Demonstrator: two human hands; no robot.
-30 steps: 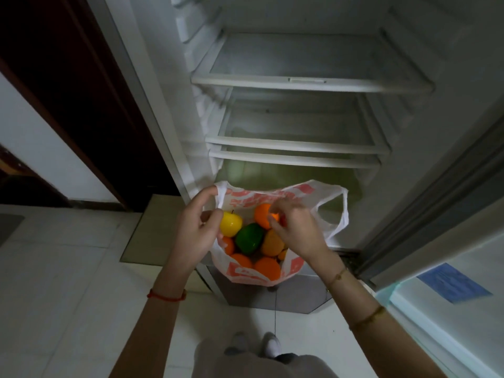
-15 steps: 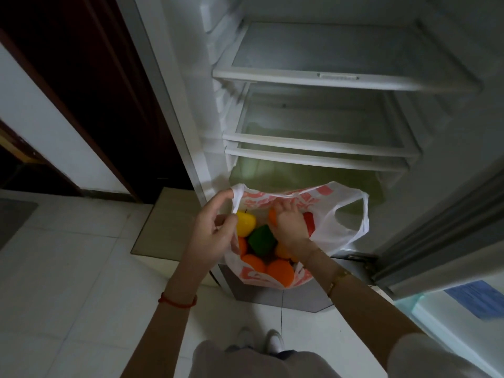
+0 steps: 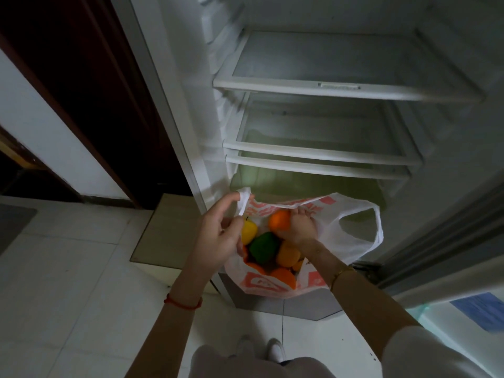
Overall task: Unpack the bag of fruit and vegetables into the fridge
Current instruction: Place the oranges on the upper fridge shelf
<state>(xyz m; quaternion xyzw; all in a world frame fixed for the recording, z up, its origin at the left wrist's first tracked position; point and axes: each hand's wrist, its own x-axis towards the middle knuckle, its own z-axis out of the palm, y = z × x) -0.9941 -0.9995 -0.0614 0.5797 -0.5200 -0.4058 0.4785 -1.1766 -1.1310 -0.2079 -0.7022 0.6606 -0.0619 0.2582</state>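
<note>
In front of the open fridge (image 3: 341,85), a white plastic bag (image 3: 351,230) with orange-red print is held up at about the level of the lowest compartment. The left hand (image 3: 218,236) is raised at the bag's left edge, wrist bent, a red cord bracelet (image 3: 183,302) worn on the forearm; the bag's left handle (image 3: 243,199) is pinched between thumb and forefinger, the other fingers loosely curled below. Just right of that hand, inside the bag's mouth, a yellow fruit (image 3: 249,231) is seen, then a green one (image 3: 264,248), with more orange pieces beneath. The right hand (image 3: 300,227) is reached down into the bag from the right, fingers curled round an orange fruit (image 3: 278,220) at the top of the pile; a thin gold bracelet (image 3: 341,274) is worn on that wrist. The bag's right handle (image 3: 377,227) hangs free as an open loop.

To the left, a dark wooden door frame (image 3: 90,110) and white wall are noted, over pale tiled floor (image 3: 68,268). Inside the fridge, three white-rimmed glass shelves are stacked, the lowest two close together, above a greenish-lit bottom space. At far right the fridge door's edge (image 3: 441,241) is seen, with a blue label (image 3: 482,312) below. White shoes (image 3: 261,347) show at the bottom.
</note>
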